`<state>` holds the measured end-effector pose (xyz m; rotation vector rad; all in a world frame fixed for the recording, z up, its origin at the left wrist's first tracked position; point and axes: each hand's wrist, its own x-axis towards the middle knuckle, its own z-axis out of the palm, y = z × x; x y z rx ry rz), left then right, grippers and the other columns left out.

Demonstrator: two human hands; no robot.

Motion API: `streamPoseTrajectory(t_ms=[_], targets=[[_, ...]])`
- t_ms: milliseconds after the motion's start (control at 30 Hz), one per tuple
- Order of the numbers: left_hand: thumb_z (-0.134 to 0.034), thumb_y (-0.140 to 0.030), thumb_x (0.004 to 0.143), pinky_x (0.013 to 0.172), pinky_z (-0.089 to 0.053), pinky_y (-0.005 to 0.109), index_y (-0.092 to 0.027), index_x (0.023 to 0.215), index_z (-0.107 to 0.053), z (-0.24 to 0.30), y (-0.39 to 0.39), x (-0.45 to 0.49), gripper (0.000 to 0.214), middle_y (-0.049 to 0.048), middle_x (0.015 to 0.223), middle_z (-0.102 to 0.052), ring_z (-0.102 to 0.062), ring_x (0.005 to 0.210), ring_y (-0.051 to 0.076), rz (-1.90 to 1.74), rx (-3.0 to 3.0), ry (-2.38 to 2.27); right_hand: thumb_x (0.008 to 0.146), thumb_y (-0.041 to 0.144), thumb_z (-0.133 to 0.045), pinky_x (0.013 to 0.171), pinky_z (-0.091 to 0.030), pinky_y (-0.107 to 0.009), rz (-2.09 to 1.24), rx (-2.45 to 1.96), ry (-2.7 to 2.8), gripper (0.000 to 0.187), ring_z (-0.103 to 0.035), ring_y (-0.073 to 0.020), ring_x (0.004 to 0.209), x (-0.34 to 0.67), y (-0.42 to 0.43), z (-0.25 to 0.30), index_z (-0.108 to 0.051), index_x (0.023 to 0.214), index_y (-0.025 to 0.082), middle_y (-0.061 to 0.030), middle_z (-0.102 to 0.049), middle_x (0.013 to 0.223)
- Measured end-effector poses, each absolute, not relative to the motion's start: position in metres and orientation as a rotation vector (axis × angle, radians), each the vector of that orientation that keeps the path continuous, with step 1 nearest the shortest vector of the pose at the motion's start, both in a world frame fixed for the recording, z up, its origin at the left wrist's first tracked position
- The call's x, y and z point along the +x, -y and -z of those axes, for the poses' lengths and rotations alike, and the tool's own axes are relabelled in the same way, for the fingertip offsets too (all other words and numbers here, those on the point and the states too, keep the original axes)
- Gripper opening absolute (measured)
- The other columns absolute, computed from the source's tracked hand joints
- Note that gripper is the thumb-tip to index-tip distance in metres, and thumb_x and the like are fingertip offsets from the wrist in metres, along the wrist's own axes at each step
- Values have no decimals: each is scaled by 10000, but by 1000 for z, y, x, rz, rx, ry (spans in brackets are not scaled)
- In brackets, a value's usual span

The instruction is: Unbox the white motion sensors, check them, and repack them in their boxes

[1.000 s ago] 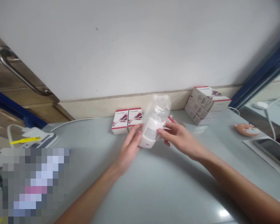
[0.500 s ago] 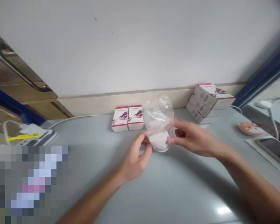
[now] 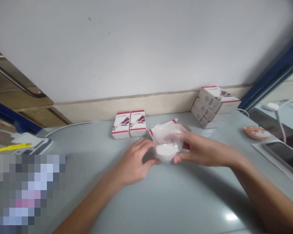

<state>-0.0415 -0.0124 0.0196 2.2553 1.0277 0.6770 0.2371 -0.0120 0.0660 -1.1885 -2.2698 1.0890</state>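
Note:
A rounded white object (image 3: 166, 152) sits inside a clear plastic bag (image 3: 169, 131), and I cannot tell what kind of object it is. My left hand (image 3: 138, 161) grips the bag's left side between thumb and fingers. On the other side my right hand (image 3: 197, 149) pinches it, with its fingertips partly behind the plastic. Just behind the bag lies a white-and-red carton (image 3: 174, 123), mostly covered by the bag and my right hand.
Two white-and-red cartons (image 3: 122, 125) lie side by side to the left. Stacked cartons (image 3: 210, 109) stand at the back right. An orange animal-faced item (image 3: 256, 132) and a phone (image 3: 284, 157) are at the right, a power strip (image 3: 36, 144) at the left.
The bag's upper part has come down and looks shorter and bunched. A carton behind it now shows. Both hands stay at the bag, and the whole view has shifted slightly.

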Motion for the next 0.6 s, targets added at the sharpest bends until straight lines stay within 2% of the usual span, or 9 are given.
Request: streamPoseTrajectory(t_ms=[133, 267, 400, 500, 600], targets=[[-703, -355, 959, 1037, -478, 458, -303, 1303, -656, -20, 11, -45, 351, 81, 1327, -713, -642, 1234, 324, -603, 2255, -1042, 913, 487, -761, 673, -423, -312, -1043, -1233, 2265, 285, -573, -191, 765, 235, 12, -62, -725, 1086, 263, -25, -698, 934], [-754, -445, 918, 940, -510, 410, -297, 1309, -635, -21, 14, -45, 435, 80, 1286, -703, -657, 1115, 295, -659, 2145, -1088, 918, 445, -747, 684, -432, -323, -996, -1291, 2259, 212, -582, -197, 734, 230, 10, -54, -705, 960, 241, -28, -696, 862], [-685, -515, 967, 833, -506, 359, -273, 1213, -671, -16, 14, -41, 345, 59, 1103, -732, -663, 950, 246, -659, 2002, -1156, 923, 375, -726, 763, -476, -340, -1017, -1294, 2274, 157, -662, -232, 841, 228, 12, -52, -714, 1035, 265, -36, -756, 1001], [-710, -528, 947, 811, -510, 356, -269, 1180, -688, -9, 11, -41, 349, 56, 1076, -740, -676, 916, 245, -595, 2002, -1159, 915, 320, -722, 876, -506, -381, -1097, -1296, 2301, 246, -703, -289, 1027, 225, 14, -51, -713, 1159, 293, -46, -764, 1226], [-728, -490, 938, 815, -515, 364, -275, 1169, -697, -4, 10, -43, 317, 56, 1056, -749, -693, 902, 256, -597, 2084, -1128, 944, 278, -672, 969, -505, -434, -1113, -1282, 2323, 309, -689, -331, 1164, 219, 13, -46, -710, 1250, 304, -64, -736, 1345]])
